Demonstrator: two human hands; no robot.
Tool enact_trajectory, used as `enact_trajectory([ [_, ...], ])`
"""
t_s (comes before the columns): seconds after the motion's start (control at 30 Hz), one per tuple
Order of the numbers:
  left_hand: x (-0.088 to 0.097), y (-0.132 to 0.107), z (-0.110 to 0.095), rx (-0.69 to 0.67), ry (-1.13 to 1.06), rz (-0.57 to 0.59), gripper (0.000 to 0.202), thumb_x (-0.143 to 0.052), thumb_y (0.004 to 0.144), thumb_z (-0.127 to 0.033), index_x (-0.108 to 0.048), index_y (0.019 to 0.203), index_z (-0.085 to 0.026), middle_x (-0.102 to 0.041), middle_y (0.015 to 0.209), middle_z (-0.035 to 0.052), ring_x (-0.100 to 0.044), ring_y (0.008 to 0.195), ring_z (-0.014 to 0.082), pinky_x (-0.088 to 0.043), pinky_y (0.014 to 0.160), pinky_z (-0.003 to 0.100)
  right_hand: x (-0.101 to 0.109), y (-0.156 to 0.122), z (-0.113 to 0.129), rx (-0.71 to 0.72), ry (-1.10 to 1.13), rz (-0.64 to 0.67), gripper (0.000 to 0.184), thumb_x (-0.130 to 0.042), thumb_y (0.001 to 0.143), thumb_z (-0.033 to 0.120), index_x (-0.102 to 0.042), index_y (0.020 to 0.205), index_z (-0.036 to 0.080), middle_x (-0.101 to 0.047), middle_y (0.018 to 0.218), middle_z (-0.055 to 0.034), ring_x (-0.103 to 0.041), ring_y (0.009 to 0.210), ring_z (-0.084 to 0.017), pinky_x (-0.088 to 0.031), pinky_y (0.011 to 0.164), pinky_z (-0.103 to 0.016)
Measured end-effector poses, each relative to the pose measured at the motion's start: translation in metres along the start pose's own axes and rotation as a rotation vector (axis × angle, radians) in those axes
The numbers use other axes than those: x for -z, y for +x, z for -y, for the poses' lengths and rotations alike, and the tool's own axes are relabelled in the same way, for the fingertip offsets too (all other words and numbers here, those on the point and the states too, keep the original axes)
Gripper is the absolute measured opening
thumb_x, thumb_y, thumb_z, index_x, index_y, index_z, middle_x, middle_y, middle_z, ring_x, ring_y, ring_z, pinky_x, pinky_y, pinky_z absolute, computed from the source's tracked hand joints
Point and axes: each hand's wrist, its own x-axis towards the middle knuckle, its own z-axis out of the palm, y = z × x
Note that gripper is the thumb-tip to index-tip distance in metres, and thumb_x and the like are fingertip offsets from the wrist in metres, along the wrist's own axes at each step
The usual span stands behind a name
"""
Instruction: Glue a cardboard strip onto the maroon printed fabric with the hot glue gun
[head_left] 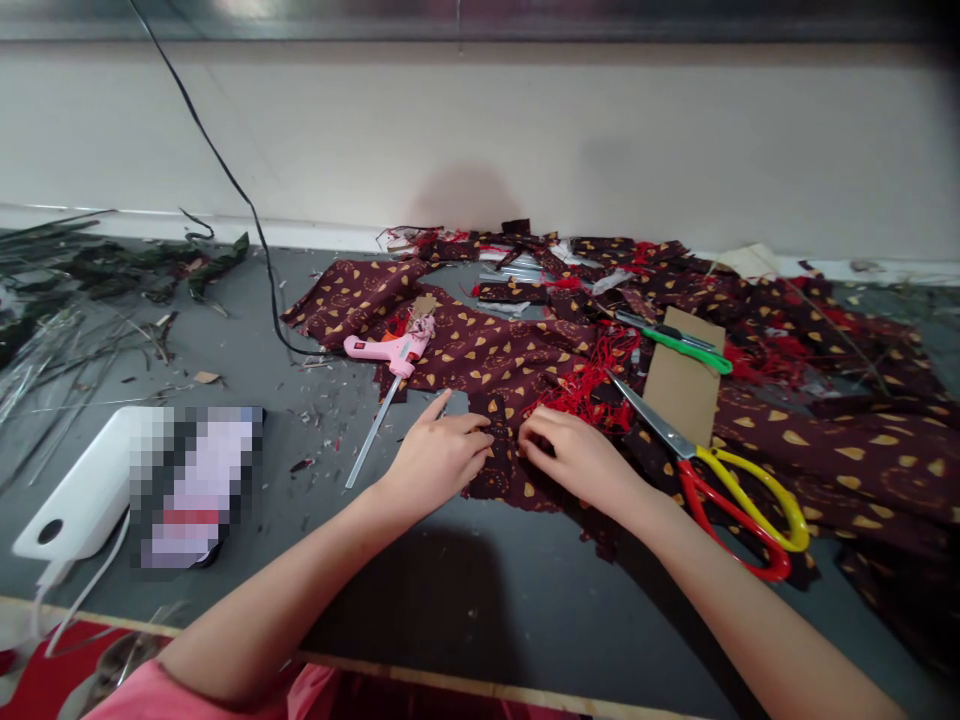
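Observation:
My left hand (442, 447) lies palm down with its fingers stretched over the near edge of a maroon fabric (491, 345) printed with yellow leaf shapes. Just to the right, my right hand (574, 450) has its fingers curled in a pinch at the same cloth; its fingertips are partly hidden. Between the hands runs a darker, folded-looking strip of the fabric. A pink glue gun (390, 350) with a clear glue stick (371, 435) lies beyond my left hand. Red threads (600, 385) are bunched beyond my right hand.
Scissors (739, 500) with red and yellow handles lie right of my right arm, by a cardboard piece (682, 385) and a green cutter (686, 350). At left are a white power bank (94, 485), a blurred phone (199, 490), plant scraps (150, 270) and a black cord (259, 235).

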Motion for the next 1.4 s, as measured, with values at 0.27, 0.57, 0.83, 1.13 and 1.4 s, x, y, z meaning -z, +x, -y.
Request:
enact_trajectory([
  [0.27,0.0,0.0,-0.004,0.024,0.007,0.044,0.019,-0.051,0.091,-0.028,-0.066,0.097,-0.019,-0.062,0.126,0.0057,-0.061,0.109,0.019,-0.031,0.111,0.048,0.076,0.035,-0.04,-0.316,-0.021,-0.422,0.017,-0.05,0.089,0.028,-0.06,0.078,0.02,-0.062,0.066,-0.0027,-0.057,0.06,-0.017,-0.042,0.062,-0.031],
  [0.57,-0.004,0.001,-0.007,0.041,0.068,0.083,0.033,-0.054,0.09,-0.034,-0.057,0.117,-0.016,-0.053,0.139,0.0071,-0.057,0.114,0.0217,-0.03,0.112,0.049,0.184,0.054,-0.117,-0.38,-0.034,-1.072,0.046,-0.047,0.088,0.042,-0.052,0.126,0.017,-0.063,0.117,-0.0142,-0.067,0.091,-0.029,-0.05,0.07,-0.045],
  [0.83,-0.005,-0.001,-0.006,0.05,0.11,0.087,0.041,-0.05,0.091,-0.039,-0.056,0.126,-0.018,-0.049,0.142,0.0114,-0.047,0.128,0.0241,-0.027,0.113,0.049,0.086,0.058,-0.051,0.099,-0.254,-0.194,0.033,-0.06,0.082,0.018,-0.067,0.114,0.016,-0.063,0.126,-0.01,-0.054,0.122,-0.031,-0.04,0.106,-0.05],
  [1.13,-0.003,0.002,-0.013,0.023,0.198,0.106,0.042,-0.05,0.091,-0.032,-0.055,0.127,-0.012,-0.054,0.137,0.0145,-0.052,0.125,0.0232,-0.034,0.111,0.04,0.006,0.043,-0.008,0.37,-0.336,0.104,0.042,-0.044,0.081,0.002,-0.066,0.117,0.009,-0.065,0.123,-0.0119,-0.057,0.117,-0.026,-0.046,0.102,-0.043],
  [1.4,-0.019,-0.04,-0.054,0.008,0.362,0.05,0.046,-0.048,0.091,-0.03,-0.055,0.127,-0.003,-0.055,0.135,0.0163,-0.055,0.122,0.0226,-0.04,0.106,0.034,0.01,0.046,0.008,0.331,-0.453,0.074,0.029,-0.047,0.086,0.008,-0.069,0.106,0.009,-0.06,0.127,-0.016,-0.057,0.113,-0.028,-0.049,0.093,-0.044],
])
